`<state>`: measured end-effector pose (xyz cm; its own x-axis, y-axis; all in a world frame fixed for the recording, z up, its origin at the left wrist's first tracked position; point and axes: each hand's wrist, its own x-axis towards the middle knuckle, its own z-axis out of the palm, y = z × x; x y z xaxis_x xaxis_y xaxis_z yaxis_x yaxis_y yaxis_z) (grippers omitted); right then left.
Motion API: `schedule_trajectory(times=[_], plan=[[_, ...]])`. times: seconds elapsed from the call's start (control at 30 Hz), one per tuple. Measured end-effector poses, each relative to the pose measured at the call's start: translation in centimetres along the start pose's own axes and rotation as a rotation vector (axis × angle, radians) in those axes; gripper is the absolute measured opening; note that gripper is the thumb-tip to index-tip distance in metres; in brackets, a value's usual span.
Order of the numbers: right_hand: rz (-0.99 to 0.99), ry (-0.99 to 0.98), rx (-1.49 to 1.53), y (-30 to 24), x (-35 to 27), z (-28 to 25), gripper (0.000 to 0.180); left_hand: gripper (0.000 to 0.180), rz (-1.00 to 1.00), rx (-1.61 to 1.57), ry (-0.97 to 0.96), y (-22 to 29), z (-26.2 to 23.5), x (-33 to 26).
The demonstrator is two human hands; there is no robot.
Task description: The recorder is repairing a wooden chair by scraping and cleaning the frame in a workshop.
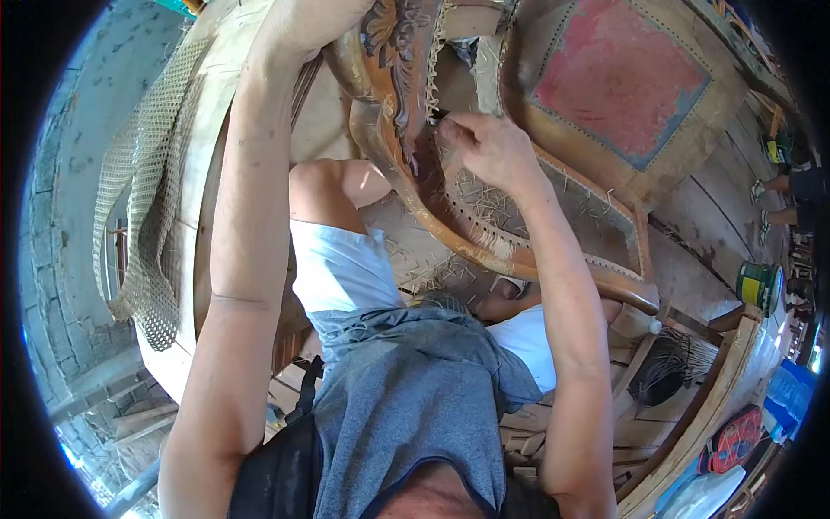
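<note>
A carved, varnished wooden chair frame (406,78) lies tilted across my lap, with a curved rail (467,246) running down to the right. Small holes line the rail's inner edge, and pale strips of cane or fibre poke out of some of them. My right hand (494,151) is at that inner edge, its thumb and fingers pinched together; whatever is between them is too small to make out. At the top edge, my left hand (316,22) rests against the carved part, its fingers hidden or cut off by the picture's rim.
A tan open-weave mesh (151,190) drapes over a pale board at left. A worn red panel with a blue border (618,82) lies at upper right. Cane scraps (484,203) litter the floor. A green tin (759,287), a wooden frame (709,415) and another person's legs (774,203) are at right.
</note>
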<state>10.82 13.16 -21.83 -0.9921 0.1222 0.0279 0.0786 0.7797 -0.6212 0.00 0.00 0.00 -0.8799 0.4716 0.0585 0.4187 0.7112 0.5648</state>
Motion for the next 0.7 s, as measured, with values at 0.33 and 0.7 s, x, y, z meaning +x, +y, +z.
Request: schedule_trajectory(times=[0.33, 0.7], plan=[[-0.042, -0.127, 0.172, -0.4, 1.6, 0.0, 0.041, 0.071, 0.042, 0.104, 0.091, -0.3, -0.2, -0.5], [-0.052, 0.313, 0.605, 0.3, -1.7, -4.6, 0.039, 0.069, 0.087, 0.081, 0.114, -0.6, -1.0, -0.9]])
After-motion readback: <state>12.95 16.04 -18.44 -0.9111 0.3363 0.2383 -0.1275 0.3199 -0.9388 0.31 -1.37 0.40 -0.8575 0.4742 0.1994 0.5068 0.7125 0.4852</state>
